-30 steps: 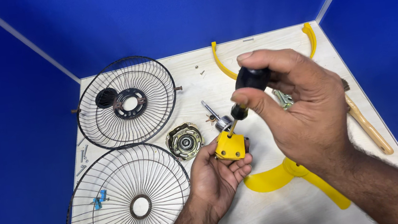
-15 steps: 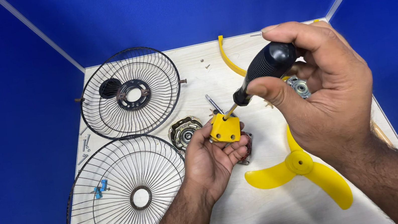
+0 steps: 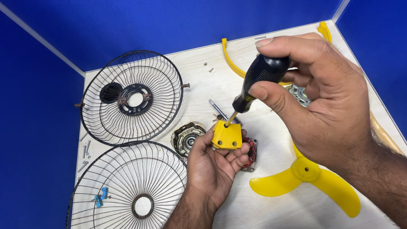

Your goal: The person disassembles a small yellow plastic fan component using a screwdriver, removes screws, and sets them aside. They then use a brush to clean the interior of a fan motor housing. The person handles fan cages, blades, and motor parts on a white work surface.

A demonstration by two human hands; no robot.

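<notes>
Slanting screwdriver (image 3: 256,83), tip down-left

Bare table (image 3: 218,63) lies open between the rear wire guard (image 3: 131,97) and the curved yellow ring (image 3: 230,59), with only small screws (image 3: 208,67) there. The left side is blocked by both guards, front guard (image 3: 127,207) touching the rear one. The yellow fan blade (image 3: 306,172) obstructs the near right; blue walls (image 3: 8,128) enclose three sides.

Bright, even overhead light; soft short shadows under hands and grilles (image 3: 131,96) on table (image 3: 198,68). Colours saturated, no glare. Focus sharp throughout; slight wide-angle stretch at edges.
</notes>
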